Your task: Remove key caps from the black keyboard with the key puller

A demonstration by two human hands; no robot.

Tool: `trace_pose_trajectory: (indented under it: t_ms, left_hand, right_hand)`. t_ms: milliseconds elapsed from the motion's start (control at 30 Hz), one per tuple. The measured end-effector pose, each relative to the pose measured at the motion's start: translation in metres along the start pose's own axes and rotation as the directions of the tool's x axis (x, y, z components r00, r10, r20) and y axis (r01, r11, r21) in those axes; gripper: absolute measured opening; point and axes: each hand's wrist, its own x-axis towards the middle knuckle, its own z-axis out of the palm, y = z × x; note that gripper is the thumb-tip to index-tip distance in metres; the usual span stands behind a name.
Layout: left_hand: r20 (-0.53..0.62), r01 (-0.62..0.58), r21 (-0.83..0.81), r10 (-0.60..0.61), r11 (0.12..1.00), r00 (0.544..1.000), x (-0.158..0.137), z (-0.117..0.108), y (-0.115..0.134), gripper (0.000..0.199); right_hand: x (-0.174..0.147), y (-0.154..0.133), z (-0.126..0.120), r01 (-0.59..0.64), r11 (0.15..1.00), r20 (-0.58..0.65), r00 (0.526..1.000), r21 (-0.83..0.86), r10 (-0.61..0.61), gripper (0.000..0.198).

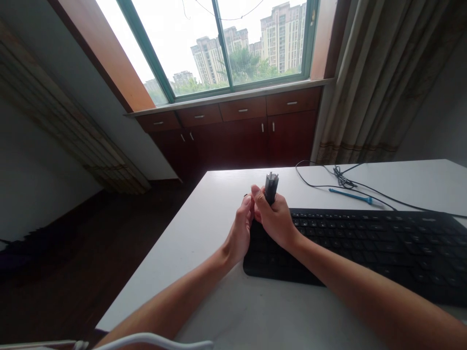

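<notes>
Right hand point(278, 219): you're gripping a black cylinder point(272, 187), grey end up, over far-left corner of the keyboard point(365, 238), near far edge of the surface point(182, 233) | left hand point(241, 226): you're touching the right, can't tell if pinching.

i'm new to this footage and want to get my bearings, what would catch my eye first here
Probably the two hands at the keyboard's left end: the right hand holds a dark rod with a silvery end, the left hand close beside it. Next, the broad black keyboard on the white table, and the bright window at the top.
</notes>
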Motion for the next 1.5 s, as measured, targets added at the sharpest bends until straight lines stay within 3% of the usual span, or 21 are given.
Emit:
trace_pose_trajectory:
  t_ms: [433,700,967,1500]
  left_hand:
    - [0.010,0.001,0.012,-0.001,1.000,1.000,0.001,-0.004,-0.003,0.048]
    - [-0.043,-0.017,0.058,0.019,0.998,0.999,0.001,-0.003,-0.002,0.049]
    - [-0.010,-0.034,0.080,0.035,0.996,0.999,0.003,-0.003,0.000,0.049]
    - [0.033,0.008,0.024,-0.009,1.000,0.999,0.002,-0.002,0.000,0.054]
  right_hand:
    - [0.007,-0.004,0.000,-0.080,0.996,-0.014,0.997,0.029,0.080,0.051]
    - [0.001,0.004,-0.002,-0.005,0.998,0.044,0.999,-0.061,0.008,0.044]
    - [0.004,0.003,0.000,-0.027,0.999,0.087,0.996,-0.036,0.030,0.050]
    - [0.001,0.003,-0.003,0.045,0.999,0.156,0.987,-0.012,-0.043,0.053]
